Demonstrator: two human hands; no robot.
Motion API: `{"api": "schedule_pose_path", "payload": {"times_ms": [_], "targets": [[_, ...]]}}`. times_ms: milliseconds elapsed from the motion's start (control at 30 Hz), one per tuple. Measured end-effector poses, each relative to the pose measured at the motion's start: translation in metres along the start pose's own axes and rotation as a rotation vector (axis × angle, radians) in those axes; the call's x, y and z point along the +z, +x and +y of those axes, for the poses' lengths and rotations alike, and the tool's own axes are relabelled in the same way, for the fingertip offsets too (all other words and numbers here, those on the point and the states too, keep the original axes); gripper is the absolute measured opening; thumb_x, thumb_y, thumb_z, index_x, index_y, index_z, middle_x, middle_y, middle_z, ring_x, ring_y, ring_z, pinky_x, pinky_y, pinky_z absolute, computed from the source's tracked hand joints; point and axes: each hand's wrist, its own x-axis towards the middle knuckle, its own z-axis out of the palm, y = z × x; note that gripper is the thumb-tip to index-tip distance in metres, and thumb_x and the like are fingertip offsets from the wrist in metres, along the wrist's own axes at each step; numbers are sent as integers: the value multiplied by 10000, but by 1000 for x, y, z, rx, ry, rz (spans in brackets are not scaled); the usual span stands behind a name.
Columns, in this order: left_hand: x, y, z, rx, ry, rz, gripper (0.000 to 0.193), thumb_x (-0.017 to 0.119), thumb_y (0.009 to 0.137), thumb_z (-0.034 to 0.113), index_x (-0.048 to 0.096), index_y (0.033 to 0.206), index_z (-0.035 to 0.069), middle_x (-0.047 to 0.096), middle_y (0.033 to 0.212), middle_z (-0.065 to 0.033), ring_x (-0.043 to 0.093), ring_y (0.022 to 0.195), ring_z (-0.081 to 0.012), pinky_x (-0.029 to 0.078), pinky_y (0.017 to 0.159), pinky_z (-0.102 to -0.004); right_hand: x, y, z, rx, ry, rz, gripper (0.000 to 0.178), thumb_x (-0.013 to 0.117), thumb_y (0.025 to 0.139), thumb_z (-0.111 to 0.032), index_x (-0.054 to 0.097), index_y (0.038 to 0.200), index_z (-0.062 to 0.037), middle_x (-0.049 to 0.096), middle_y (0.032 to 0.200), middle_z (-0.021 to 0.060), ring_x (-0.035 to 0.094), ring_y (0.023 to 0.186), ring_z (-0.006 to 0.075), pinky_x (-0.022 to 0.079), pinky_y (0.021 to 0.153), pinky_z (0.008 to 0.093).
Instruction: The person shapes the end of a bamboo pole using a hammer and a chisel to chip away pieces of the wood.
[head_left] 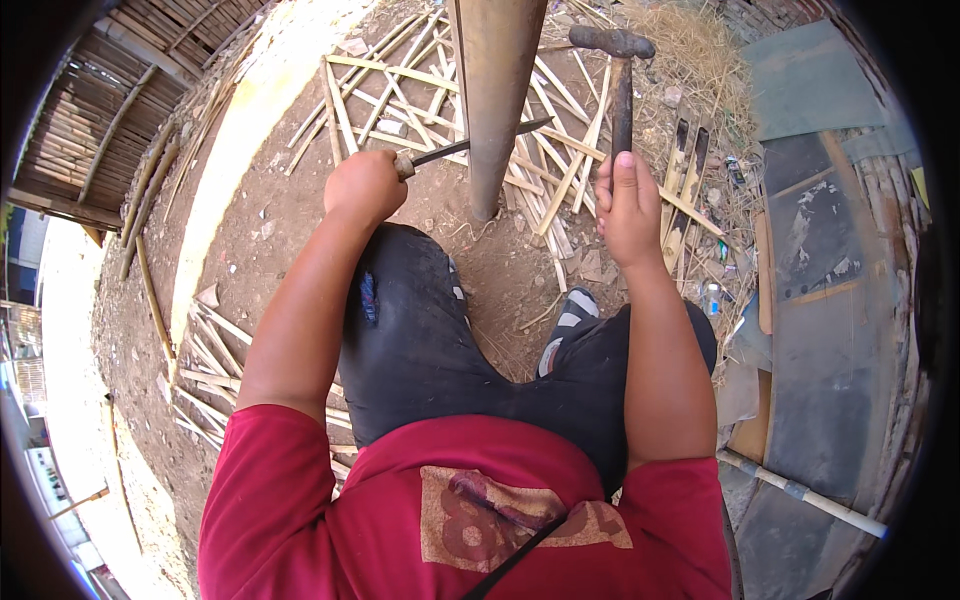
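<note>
My left hand (pixel 368 186) is closed round the pale handle of a long dark-bladed knife (pixel 437 152). Its blade runs across an upright bamboo pole (pixel 493 110). The pole hides the middle of the blade, and the tip shows on the right side; I cannot tell whether the blade is behind the pole or sunk into it. My right hand (pixel 632 208) grips the dark handle of a hammer (pixel 613 42), held upright to the right of the pole, its metal head apart from the knife.
Split bamboo strips (pixel 560 190) lie crisscrossed behind the pole, and more strips (pixel 215 360) lie to my left. Dry straw (pixel 690 50) covers ground at the far right. Dark sheets (pixel 820 230) line the right side. A bamboo-slat wall (pixel 90 110) stands at the far left.
</note>
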Motion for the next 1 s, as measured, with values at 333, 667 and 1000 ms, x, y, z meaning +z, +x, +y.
{"api": "schedule_pose_path", "payload": {"times_ms": [333,667,1000], "targets": [[20,8,-3,18,-65,-54,306,654,870,224,738,1133,93,743,1092,-220,716,1051,-381,565,957,-476,-10,-2,-4,21,124,36,479,433,1115,-457,600,954,-37,537,689,29,513,609,114,421,576,300],[1,14,2,49,12,-75,288,648,891,203,737,1132,73,751,1091,-204,724,1043,-372,579,933,-472,-16,5,-20,33,102,81,532,386,1116,-488,599,951,-29,553,681,66,557,637,192,466,643,377],[-9,17,5,13,120,-105,296,623,909,185,745,1158,83,749,1158,-179,725,1082,-350,579,950,-451,-9,9,-24,115,-48,31,547,425,1098,-471,587,934,25,631,834,209,617,830,408,486,811,480]]}}
